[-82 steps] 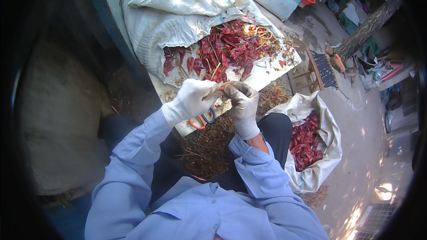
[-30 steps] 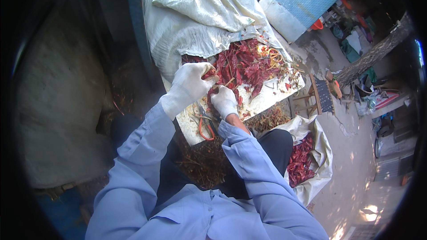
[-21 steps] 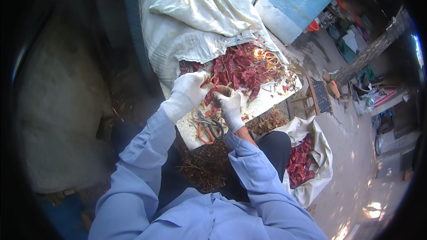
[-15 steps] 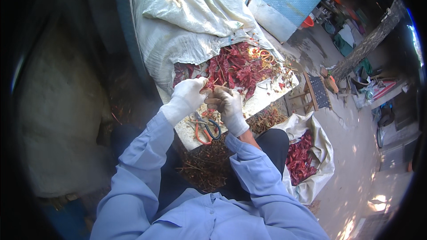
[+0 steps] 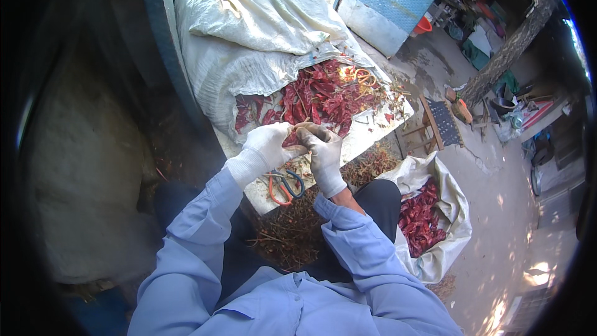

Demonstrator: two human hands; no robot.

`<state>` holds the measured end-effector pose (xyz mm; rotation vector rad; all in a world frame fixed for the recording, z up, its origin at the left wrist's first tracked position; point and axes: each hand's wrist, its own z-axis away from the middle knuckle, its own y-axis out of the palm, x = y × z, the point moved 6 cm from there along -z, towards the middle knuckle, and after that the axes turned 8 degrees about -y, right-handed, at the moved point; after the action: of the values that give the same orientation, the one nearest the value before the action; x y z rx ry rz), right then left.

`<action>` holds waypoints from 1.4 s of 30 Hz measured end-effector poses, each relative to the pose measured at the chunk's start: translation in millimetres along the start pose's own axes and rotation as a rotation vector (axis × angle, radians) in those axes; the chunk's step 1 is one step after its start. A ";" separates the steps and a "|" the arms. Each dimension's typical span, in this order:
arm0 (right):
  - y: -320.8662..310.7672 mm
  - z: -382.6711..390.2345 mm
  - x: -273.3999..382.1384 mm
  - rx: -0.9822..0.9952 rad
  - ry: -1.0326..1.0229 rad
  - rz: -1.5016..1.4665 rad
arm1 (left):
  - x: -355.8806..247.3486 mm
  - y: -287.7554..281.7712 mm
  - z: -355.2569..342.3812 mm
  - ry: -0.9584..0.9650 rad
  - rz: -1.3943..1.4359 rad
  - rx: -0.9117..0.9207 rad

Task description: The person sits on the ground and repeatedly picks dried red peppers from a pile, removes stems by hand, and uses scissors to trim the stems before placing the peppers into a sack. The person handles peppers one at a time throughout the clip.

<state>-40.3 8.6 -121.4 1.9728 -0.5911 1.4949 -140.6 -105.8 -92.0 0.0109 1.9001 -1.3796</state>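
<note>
My left hand, in a white glove, is closed on a dried red chili pepper, most of which the fingers hide. Fingertips of my right hand, gloved with dirty tips, meet it and pinch the same chili. Just beyond both hands lies a heap of dried red chilies, spilling from a white woven sack onto a pale board. Below the hands, a pair of scissors with one orange and one dark handle rests at the board's near edge.
Other orange handles stick out of the heap's right side. An open white sack of red chilies stands by my right knee. Stem litter covers the ground between my legs. A small stool and a tree trunk are farther right.
My hands have drawn closer together, and the right fingers have curled in over the chili. The whole view has shifted slightly.
</note>
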 end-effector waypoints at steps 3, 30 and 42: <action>2.3 2.1 11.1 -0.014 -0.103 0.053 | -3.7 0.5 1.8 0.053 -0.001 -0.045; -75.0 -20.8 -61.0 -0.024 0.003 0.738 | 8.7 -29.3 -6.9 -0.069 0.743 0.073; -29.1 -44.8 -85.3 0.380 -0.302 1.414 | 16.0 -45.5 -4.1 -0.002 0.542 -0.159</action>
<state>-75.7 60.5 -200.1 2.0863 -2.2990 2.1203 -173.5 -127.8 -64.2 0.4153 1.8185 -0.8608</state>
